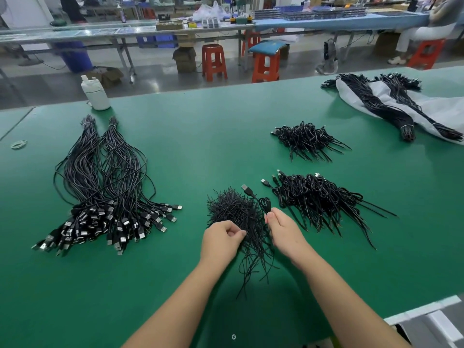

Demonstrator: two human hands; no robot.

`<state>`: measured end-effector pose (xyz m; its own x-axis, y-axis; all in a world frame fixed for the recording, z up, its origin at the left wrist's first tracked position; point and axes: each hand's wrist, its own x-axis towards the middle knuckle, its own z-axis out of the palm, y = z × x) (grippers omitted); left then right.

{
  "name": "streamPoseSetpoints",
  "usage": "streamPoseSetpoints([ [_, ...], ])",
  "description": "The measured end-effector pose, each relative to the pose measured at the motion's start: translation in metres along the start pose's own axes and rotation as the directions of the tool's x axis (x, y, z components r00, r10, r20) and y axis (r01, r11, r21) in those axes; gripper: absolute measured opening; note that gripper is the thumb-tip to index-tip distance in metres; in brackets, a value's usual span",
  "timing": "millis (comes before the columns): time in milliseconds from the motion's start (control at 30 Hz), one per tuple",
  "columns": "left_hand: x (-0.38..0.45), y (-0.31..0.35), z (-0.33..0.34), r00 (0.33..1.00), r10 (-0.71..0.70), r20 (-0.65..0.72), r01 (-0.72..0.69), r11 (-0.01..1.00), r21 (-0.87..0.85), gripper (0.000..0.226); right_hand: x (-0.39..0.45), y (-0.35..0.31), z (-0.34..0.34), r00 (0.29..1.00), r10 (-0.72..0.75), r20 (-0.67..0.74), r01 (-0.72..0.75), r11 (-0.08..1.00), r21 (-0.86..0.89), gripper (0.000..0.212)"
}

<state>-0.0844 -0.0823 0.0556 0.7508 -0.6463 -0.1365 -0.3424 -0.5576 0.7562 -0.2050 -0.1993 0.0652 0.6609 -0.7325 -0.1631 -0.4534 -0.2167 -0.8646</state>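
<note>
Beside the tie pile (233,209), right hand (283,229) pinches a coiled cable (265,204).

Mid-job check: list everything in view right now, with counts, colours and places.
coiled USB cable: one, black, centre, just beyond the tie pile.
twist ties: one loose pile, black, centre front.
coiled cable heaps: two, black, right of the tie pile, one farther back.
straight USB cable bundles: two, black, left side.
tied cable bundles: at least two, black, far right on a white bag.
bottle: one, white, far left edge.
rubber bands: a few, pale, left edge.
stools: several, red, floor behind.
table: one, green, under everything.
left hand: one, pinching ties.
right hand: one, pinching the coiled cable.
</note>
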Motion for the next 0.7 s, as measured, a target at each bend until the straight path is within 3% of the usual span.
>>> streamPoseSetpoints([
  [133, -0.001, 0.005, -0.009, 0.998, -0.049, -0.027, 0.046, 0.995, -0.088, 0.017, -0.003, -0.002, 0.005, 0.998, -0.046, 0.034, 0.046, 0.999, -0.005, 0.032],
  [367, -0.003, 0.01, -0.028, 0.992, 0.023, -0.123, -0.036, 0.993, -0.109, 0.018, -0.013, -0.018, 0.008, 0.987, -0.113, 0.117, 0.101, 0.989, 0.109, 0.028],
  [567, -0.008, 0.013, -0.036, 0.982, 0.149, -0.113, -0.166, 0.972, -0.167, 0.017, -0.023, -0.028, 0.019, 0.926, -0.253, 0.279, 0.241, 0.967, 0.077, 0.029],
  [700, -0.014, 0.01, -0.043, 0.975, 0.197, -0.098, -0.214, 0.952, -0.217, 0.02, -0.027, -0.034, 0.023, 0.915, -0.263, 0.306, 0.273, 0.962, 0.011, 0.029],
])
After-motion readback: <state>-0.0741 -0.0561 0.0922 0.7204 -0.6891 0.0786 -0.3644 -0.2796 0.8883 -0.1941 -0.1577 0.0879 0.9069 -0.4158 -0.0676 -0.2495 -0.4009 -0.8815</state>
